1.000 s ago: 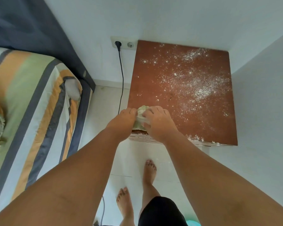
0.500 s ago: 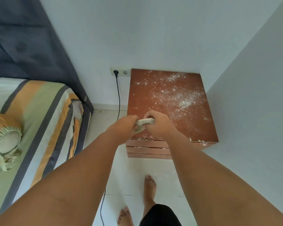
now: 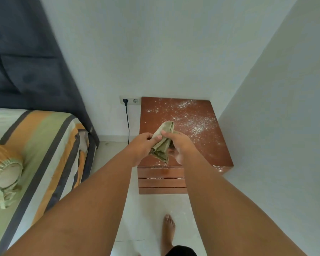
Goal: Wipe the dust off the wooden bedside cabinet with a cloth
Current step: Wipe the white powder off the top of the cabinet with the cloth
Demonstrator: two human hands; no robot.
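The wooden bedside cabinet (image 3: 207, 150) stands in the corner, its reddish-brown top sprinkled with white dust (image 3: 198, 124), thickest toward the back right. A pale green cloth (image 3: 163, 143) hangs crumpled above the cabinet's front left part. My left hand (image 3: 143, 145) pinches its left side and my right hand (image 3: 177, 145) grips its right side. The cloth's top edge sticks up between my thumbs and its lower end dangles just above the front edge.
White walls close in behind and to the right of the cabinet. A wall socket (image 3: 130, 101) with a black cable (image 3: 127, 124) is left of it. A bed with a striped cover (image 3: 44, 150), a round bolster (image 3: 4, 172) and a dark headboard (image 3: 26, 58) lies left. My bare foot (image 3: 168, 230) stands on the pale floor.
Both hands have lifted the cloth off the cabinet's front left edge and pulled it open between them. The camera has tilted up and back, so the cabinet looks smaller.
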